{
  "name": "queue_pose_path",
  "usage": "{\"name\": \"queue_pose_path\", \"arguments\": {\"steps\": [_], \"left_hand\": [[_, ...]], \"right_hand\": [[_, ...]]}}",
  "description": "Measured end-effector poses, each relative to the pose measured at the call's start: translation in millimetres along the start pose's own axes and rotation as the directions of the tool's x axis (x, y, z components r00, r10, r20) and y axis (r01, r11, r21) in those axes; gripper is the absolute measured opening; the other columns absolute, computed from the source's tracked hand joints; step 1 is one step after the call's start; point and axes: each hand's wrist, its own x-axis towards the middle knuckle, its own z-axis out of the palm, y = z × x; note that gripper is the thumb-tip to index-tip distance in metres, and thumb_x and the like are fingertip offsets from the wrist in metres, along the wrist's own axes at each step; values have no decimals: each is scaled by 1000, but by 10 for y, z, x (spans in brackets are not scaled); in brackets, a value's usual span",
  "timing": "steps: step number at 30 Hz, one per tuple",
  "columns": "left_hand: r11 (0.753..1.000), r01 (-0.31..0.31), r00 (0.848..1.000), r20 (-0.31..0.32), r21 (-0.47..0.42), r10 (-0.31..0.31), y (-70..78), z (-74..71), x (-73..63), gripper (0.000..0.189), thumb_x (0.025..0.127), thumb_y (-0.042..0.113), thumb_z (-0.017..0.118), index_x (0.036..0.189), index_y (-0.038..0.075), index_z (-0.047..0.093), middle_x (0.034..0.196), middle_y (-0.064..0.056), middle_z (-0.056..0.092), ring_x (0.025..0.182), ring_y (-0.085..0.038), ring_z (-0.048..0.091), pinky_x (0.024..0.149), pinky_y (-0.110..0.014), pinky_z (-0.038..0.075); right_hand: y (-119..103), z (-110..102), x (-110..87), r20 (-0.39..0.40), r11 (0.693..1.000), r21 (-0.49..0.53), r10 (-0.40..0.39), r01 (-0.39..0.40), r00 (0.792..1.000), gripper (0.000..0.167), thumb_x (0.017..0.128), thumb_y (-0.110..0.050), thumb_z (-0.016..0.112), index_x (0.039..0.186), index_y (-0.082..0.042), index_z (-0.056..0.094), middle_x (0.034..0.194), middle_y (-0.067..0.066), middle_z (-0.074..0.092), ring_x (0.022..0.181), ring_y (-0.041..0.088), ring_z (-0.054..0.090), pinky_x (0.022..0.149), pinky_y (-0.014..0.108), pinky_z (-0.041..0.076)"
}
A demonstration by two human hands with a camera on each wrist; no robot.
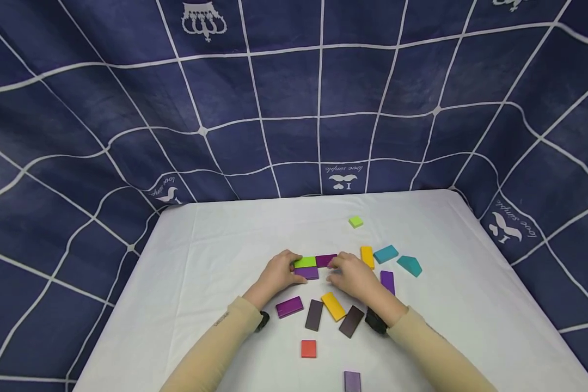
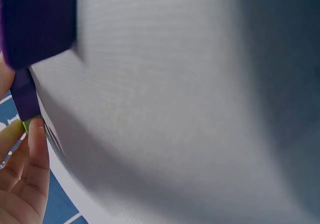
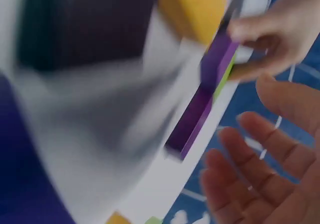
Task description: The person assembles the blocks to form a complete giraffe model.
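Observation:
My left hand (image 1: 276, 273) pinches a bright green block (image 1: 305, 262) and a purple block (image 1: 306, 273), its thumb by the purple one and its fingers by the green one. These two lie side by side, touching lengthwise. End to end with the green block sits a dark magenta block (image 1: 326, 261). Beside that block's right end is my right hand (image 1: 355, 276); its fingers (image 3: 240, 159) look loosely bent and apart from the blocks in the right wrist view. In the left wrist view, fingers (image 2: 35, 169) touch the green block's end.
Nearer me lie a magenta block (image 1: 289, 307), two dark brown blocks (image 1: 314, 315), a yellow block (image 1: 334, 306), a red square (image 1: 308, 349) and a mauve block (image 1: 352, 381). Rightward are another yellow block (image 1: 367, 257), teal pieces (image 1: 386, 253) and a violet block (image 1: 387, 282). A small green square (image 1: 355, 221) lies farther back.

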Motion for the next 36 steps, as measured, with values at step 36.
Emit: {"name": "queue_pose_path", "arguments": {"steps": [36], "left_hand": [[999,-8,1000,0,-36,8,-14,-13,-13,69,71,35,88,129,6,64,103,-2,63,78,-12,48,72,-25,43]], "right_hand": [[150,122,-29,-56,998,-65,-28,24,998,23,78,-5,82,100,-4,76,90,6,65,80,20,63,82,36,58]]}}
